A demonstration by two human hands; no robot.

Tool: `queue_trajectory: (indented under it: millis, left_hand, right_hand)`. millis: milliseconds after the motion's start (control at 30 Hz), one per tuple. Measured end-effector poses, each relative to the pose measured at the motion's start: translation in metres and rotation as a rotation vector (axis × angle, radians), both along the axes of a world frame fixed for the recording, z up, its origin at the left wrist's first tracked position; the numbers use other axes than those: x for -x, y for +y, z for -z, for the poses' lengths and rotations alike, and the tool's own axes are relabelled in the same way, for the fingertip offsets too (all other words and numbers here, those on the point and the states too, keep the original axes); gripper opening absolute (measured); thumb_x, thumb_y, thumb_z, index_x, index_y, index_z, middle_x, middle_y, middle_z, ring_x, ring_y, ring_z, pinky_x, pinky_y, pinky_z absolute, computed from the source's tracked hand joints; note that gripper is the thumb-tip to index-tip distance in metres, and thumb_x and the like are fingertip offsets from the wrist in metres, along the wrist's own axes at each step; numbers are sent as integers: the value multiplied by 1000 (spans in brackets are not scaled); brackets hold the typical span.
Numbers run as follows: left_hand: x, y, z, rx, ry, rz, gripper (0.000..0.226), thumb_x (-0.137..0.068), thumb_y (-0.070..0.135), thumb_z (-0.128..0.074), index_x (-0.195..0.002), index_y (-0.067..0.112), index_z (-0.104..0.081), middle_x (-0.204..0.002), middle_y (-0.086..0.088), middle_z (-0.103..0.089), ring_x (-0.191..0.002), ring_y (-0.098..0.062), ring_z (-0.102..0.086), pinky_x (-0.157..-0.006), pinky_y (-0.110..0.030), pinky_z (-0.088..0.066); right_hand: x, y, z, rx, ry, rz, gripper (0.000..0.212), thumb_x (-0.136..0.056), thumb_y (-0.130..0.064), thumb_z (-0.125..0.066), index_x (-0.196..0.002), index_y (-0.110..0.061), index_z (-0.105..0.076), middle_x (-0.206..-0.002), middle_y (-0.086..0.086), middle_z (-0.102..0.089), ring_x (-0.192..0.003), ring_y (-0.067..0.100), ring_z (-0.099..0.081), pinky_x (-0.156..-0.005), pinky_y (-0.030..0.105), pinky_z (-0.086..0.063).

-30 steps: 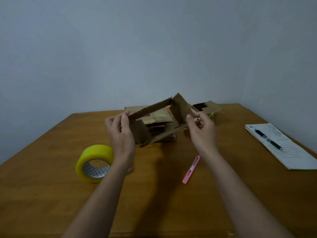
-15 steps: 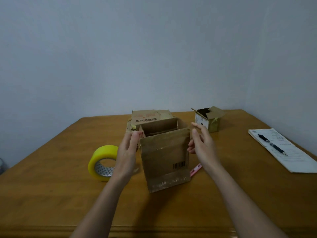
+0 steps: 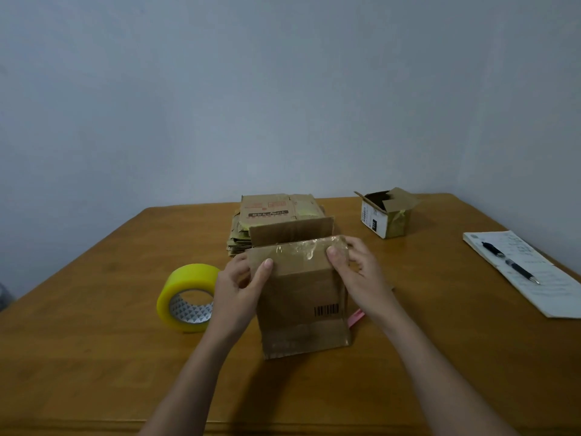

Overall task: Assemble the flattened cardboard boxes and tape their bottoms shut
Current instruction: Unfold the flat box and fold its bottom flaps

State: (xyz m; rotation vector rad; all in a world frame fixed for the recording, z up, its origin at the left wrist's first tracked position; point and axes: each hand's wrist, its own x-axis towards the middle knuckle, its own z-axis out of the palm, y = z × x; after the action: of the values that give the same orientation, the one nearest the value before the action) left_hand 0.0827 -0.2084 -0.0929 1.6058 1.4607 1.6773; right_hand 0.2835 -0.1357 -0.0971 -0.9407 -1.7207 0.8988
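Both hands (image 3: 301,278) now fold box (image 3: 301,303) flap down.

Both thumbs have come onto the standing box's (image 3: 301,297) near top flap, folding it inward.

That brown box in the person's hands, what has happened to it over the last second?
The box, held up slanted and half-flat a second ago, was opened square and stood on the table. Left hand and right hand shifted their grip to its top, thumbs folding the near flap down. The yellow tape roll, flat box stack, small open box and notepad stayed put.
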Motion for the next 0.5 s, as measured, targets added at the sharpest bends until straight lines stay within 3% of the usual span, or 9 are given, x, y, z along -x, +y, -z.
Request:
queue_trajectory:
  millis: [67, 133, 200, 267, 333, 433, 500]
  left_hand:
    - [4, 4, 4, 3, -23, -62, 22, -86, 31, -65, -94, 11, -62, -105, -4, -62, -99, -12, -59, -77, -37, -53]
    - [8, 8, 6, 73, -13, -111, 35, -87, 22, -69, -116, 21, -51, -127, -3, -47, -111, -12, -52, -84, -31, -52]
    - [11, 12, 9, 175, -14, -60, 62, -89, 13, -66, -140, 28, -33, -144, 3, -30, -121, -15, -44, -86, -27, -50]
    - [11, 16, 11, 228, -46, 18, 75, -93, 7, -59, -149, 37, -19, -149, 11, -23, -124, -16, -39, -81, -22, -48]
    - [12, 21, 13, 254, -58, 57, 76, -95, 5, -54, -148, 45, -17, -149, 11, -25, -124, -17, -38, -79, -23, -45]
    - [14, 25, 20, 249, -53, 46, 60, -91, 16, -57, -137, 48, -39, -140, 10, -38, -123, -15, -40, -80, -23, -42]
    - [14, 23, 25, 187, -46, 35, 43, -86, 25, -58, -124, 44, -52, -134, 14, -46, -123, -12, -44, -79, -18, -43]
  right_hand:
    - [0, 3, 3, 22, 33, 15, 40, -90, -56, -50, -103, -27, -73, -124, -18, -52, -119, -1, -46, -99, 34, -46]
    - [-2, 4, 6, 41, 20, 47, 25, -93, -42, -57, -111, -27, -66, -125, -16, -48, -117, 4, -48, -90, 25, -47]
    - [-3, 5, 11, 106, -44, 38, 41, -93, -34, -61, -131, -38, -45, -137, -18, -34, -117, 8, -45, -86, 25, -48]
    - [-2, 8, 12, 186, -68, -15, 66, -95, -30, -58, -147, -45, -19, -148, -21, -24, -128, 12, -37, -101, 38, -42]
    - [-1, 10, 11, 229, -72, -63, 71, -98, -26, -53, -150, -48, -9, -152, -19, -24, -134, 14, -28, -109, 41, -27]
    - [-2, 13, 13, 243, -60, -70, 53, -99, -27, -52, -140, -56, -33, -154, -13, -27, -139, 18, -27, -113, 50, -29]
    - [-3, 15, 18, 196, -55, -52, 33, -98, -33, -53, -124, -53, -49, -148, -14, -36, -137, 14, -32, -111, 47, -34]
